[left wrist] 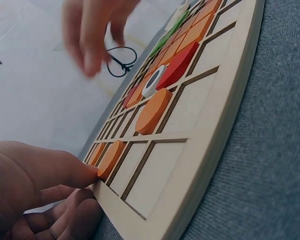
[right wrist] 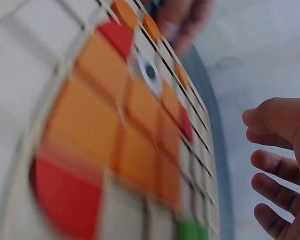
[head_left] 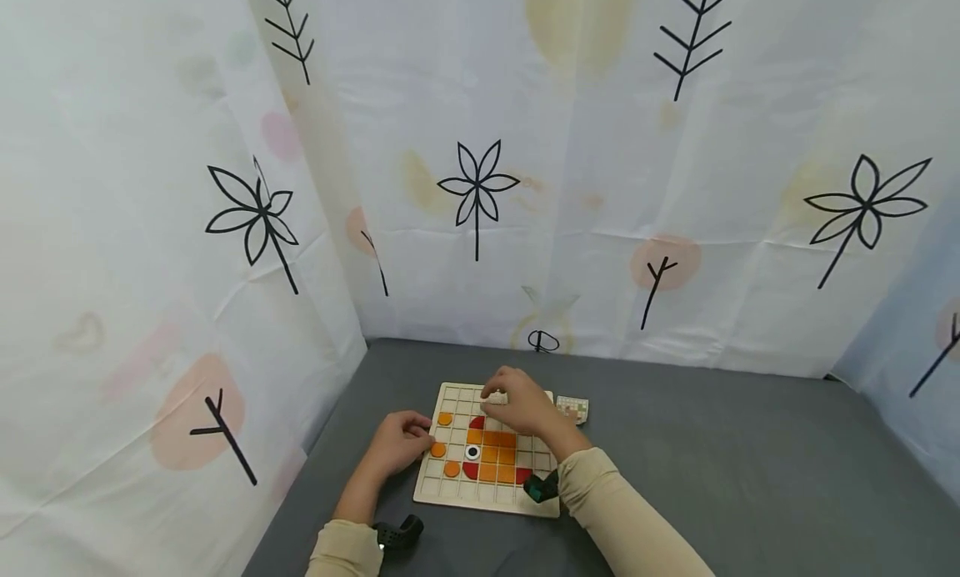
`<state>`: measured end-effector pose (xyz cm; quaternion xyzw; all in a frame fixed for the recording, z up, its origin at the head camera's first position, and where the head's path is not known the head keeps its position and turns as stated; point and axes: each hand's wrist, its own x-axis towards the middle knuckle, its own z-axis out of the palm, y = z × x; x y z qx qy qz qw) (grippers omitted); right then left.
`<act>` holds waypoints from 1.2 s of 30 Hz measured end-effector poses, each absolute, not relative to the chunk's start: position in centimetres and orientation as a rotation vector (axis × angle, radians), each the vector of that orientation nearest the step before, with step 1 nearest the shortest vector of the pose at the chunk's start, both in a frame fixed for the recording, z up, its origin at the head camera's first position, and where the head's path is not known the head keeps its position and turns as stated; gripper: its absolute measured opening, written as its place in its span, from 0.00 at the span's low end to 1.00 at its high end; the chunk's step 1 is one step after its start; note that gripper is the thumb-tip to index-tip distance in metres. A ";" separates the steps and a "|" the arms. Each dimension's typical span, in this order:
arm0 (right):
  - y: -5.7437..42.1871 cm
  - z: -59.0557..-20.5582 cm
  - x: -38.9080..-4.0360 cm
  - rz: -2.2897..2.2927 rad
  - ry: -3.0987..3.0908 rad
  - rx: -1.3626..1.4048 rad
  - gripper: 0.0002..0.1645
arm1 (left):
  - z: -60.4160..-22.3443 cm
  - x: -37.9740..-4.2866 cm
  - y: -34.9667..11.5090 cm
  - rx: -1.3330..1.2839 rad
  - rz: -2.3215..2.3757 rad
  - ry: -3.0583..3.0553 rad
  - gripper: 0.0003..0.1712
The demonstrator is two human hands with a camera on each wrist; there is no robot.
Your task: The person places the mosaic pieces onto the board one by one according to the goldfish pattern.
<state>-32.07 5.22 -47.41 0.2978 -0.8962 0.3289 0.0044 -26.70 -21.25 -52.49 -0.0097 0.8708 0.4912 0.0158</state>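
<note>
A pale wooden grid board (head_left: pixel 487 498) lies on the grey table, bearing a fish-like pattern. Its body is orange tiles (head_left: pixel 498 454), with red pieces (head_left: pixel 470 470) at its corners and a white eye piece (head_left: pixel 472 452). Several orange discs (head_left: pixel 452 469) sit in cells to the left. At the board's left edge my left hand (head_left: pixel 399 439) grips the rim, its thumb tip right beside one orange disc (left wrist: pixel 111 160). Over the far part of the board hovers my right hand (head_left: pixel 521 402), fingers loosely bent and holding nothing in the right wrist view. Green pieces (left wrist: pixel 171 34) lie near the orange tiles.
A small patterned card (head_left: pixel 573 410) lies beyond the board's right edge, by the right forearm. White printed curtains (head_left: pixel 585 293) hang behind the table (head_left: pixel 720 460) and along its left. A dark band with a device (head_left: pixel 542 487) on the right wrist overlaps the board's near right corner.
</note>
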 end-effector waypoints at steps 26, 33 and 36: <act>25.8 -44.1 -23.9 0.530 -2.758 0.416 0.20 | -51.7 -26.5 -23.3 -0.078 1.575 2.748 0.25; 27.6 -43.1 -23.4 0.416 -2.771 0.379 0.31 | -49.9 -26.3 -23.8 0.021 1.402 2.916 0.19; 28.1 -42.9 -23.5 0.379 -2.792 0.360 0.34 | -48.6 -26.3 -23.8 0.107 1.269 3.031 0.18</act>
